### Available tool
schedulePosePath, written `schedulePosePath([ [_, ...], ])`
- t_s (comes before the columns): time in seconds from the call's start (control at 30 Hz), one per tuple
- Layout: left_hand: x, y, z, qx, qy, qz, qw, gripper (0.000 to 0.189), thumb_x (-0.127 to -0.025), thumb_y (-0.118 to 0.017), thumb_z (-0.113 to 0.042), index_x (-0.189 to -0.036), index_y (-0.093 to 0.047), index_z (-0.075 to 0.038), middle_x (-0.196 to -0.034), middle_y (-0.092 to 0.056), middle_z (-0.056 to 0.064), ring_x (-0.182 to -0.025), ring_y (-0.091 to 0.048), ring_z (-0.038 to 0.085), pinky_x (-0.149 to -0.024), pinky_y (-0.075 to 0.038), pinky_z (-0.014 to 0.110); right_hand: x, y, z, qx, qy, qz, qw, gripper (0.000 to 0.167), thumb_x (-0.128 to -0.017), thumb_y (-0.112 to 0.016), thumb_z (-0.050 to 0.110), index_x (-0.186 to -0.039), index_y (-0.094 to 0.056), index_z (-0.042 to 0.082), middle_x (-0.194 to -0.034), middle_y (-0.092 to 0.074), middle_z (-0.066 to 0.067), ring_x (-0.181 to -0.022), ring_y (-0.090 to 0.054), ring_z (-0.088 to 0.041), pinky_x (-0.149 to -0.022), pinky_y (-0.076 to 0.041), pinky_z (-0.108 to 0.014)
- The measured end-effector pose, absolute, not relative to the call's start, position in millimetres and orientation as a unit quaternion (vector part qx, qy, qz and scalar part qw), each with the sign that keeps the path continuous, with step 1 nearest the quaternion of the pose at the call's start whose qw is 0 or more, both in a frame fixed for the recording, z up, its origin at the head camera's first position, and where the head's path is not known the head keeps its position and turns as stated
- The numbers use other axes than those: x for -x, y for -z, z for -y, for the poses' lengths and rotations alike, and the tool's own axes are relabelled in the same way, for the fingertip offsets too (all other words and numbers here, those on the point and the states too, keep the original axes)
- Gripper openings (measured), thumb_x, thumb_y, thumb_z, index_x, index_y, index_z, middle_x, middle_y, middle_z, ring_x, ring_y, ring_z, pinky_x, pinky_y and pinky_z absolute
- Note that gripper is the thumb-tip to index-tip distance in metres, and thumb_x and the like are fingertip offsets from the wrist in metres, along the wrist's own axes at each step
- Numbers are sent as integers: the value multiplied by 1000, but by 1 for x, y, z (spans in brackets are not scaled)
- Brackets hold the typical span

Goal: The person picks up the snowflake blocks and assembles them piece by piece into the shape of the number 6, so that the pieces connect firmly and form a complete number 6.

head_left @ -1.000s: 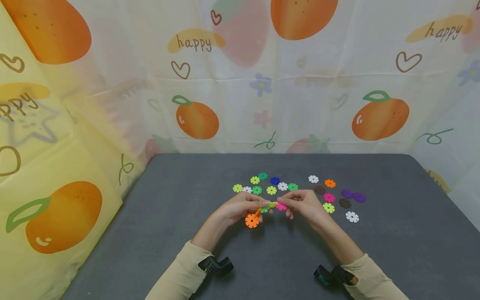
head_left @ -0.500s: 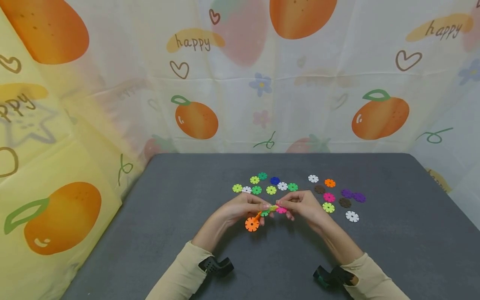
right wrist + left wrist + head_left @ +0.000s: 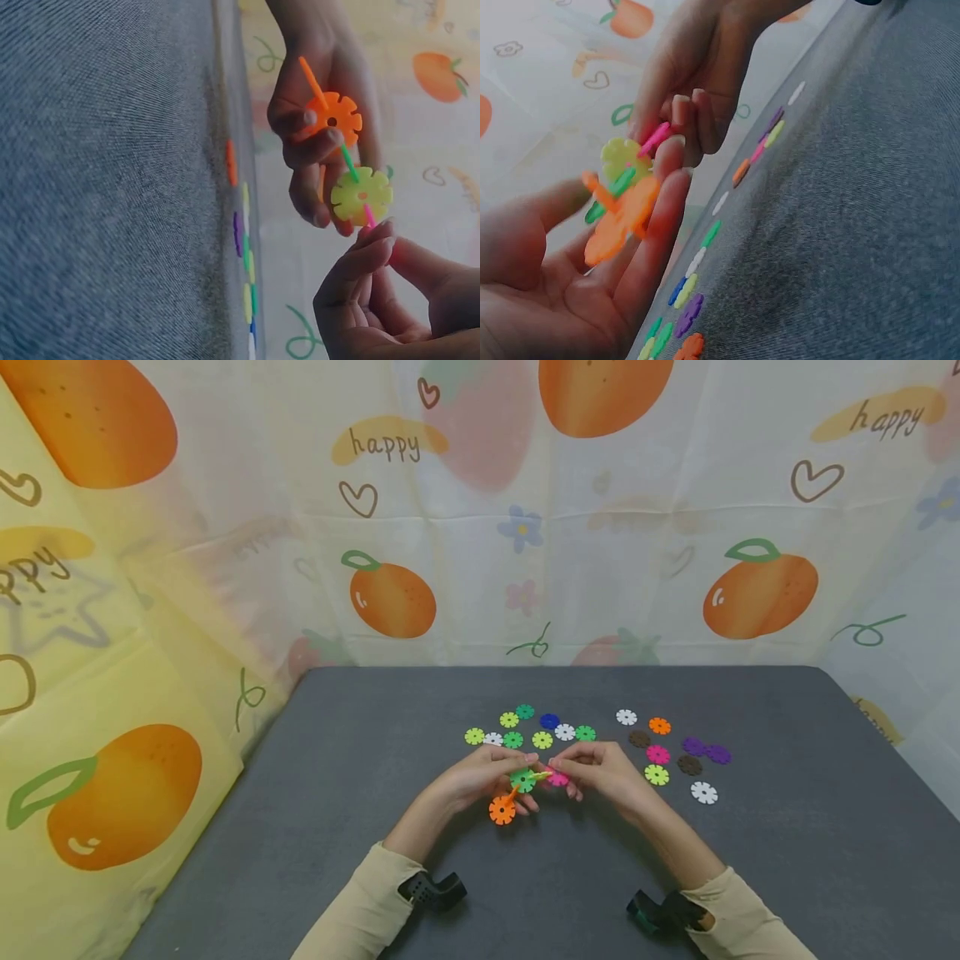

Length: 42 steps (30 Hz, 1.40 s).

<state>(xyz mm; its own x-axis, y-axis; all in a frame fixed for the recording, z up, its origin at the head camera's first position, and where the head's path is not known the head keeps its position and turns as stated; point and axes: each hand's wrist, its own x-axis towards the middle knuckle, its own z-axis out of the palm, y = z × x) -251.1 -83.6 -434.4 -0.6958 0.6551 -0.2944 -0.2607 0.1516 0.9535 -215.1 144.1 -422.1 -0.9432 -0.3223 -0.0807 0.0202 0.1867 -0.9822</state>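
In the head view, my right hand (image 3: 607,772) pinches a pink notched disc (image 3: 557,777) between thumb and fingertips. That disc ends a chain of interlocking notched discs. A yellow-green disc (image 3: 362,196) follows it, then a green disc (image 3: 522,780) and two orange ones, the outer orange disc (image 3: 502,810) hanging lowest. My left hand (image 3: 592,285) lies around the green and orange end, palm showing and thumb apart from the long, fairly straight fingers. The chain rests against those fingers. Whether the left thumb touches the green disc is hard to tell.
Loose discs lie flat on the dark grey table (image 3: 337,827) beyond my hands, among them a blue disc (image 3: 550,722). To the right are a joined purple pair (image 3: 707,750) and a white disc (image 3: 704,792). A printed curtain (image 3: 480,593) stands behind the table.
The chain has shifted slightly left. The green disc, mostly covered by my left thumb before, now shows its face, and the left fingers have loosened. My right hand still pinches the pink disc.
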Motion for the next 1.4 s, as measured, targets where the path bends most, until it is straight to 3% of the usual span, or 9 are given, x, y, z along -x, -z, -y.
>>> schedulePosePath([
  [0.13,250,438,82,-152,-638,-671,348,36,-100,-56,-29,-118,-66,1,-109,-69,26,-72,-74,20,-72,-62,40,216,425,-143,105,629,-756,147,33,-94,-66,22,-107,-67,-8,-79,-67,-11,-60,-59,-13,-59,-56,-31],
  [0.37,248,441,77,-163,-639,-670,342,30,-100,-56,-20,-117,-64,3,-96,-73,12,-66,-72,17,-62,-61,32,217,430,-141,107,632,-751,161,36,-96,-63,25,-111,-64,-8,-77,-68,-9,-61,-61,-12,-60,-57,-31],
  [0.57,248,442,78,-150,-651,-671,321,31,-100,-56,-18,-120,-63,4,-105,-71,24,-67,-72,18,-61,-61,33,222,435,-144,86,651,-738,158,42,-100,-56,30,-114,-60,-9,-74,-65,-9,-63,-64,-15,-61,-58,-31],
  [0.77,251,448,81,-136,-660,-672,306,31,-100,-55,-16,-122,-63,5,-108,-70,21,-68,-73,18,-64,-62,38,227,442,-150,76,653,-739,144,41,-100,-56,26,-118,-60,-10,-83,-68,-8,-70,-67,-16,-67,-60,-32],
  [1.0,253,448,84,-117,-665,-675,297,32,-100,-55,-15,-124,-60,6,-105,-72,15,-67,-72,17,-66,-62,38,235,446,-158,42,651,-753,83,40,-98,-61,21,-117,-61,-13,-88,-72,-16,-74,-70,-16,-70,-61,-31],
  [1.23,255,448,83,-100,-669,-676,293,34,-99,-55,-16,-125,-59,5,-111,-71,23,-67,-72,16,-66,-62,35,243,453,-165,9,618,-786,17,36,-94,-66,16,-119,-64,-8,-112,-70,-22,-82,-67,-7,-74,-59,-22],
  [1.4,255,449,82,-94,-672,-674,293,35,-100,-53,-16,-127,-58,5,-112,-70,26,-66,-72,16,-65,-62,31,252,456,-167,-6,555,-831,-33,35,-89,-71,15,-119,-66,-4,-113,-68,-23,-77,-62,-3,-68,-53,-18],
])
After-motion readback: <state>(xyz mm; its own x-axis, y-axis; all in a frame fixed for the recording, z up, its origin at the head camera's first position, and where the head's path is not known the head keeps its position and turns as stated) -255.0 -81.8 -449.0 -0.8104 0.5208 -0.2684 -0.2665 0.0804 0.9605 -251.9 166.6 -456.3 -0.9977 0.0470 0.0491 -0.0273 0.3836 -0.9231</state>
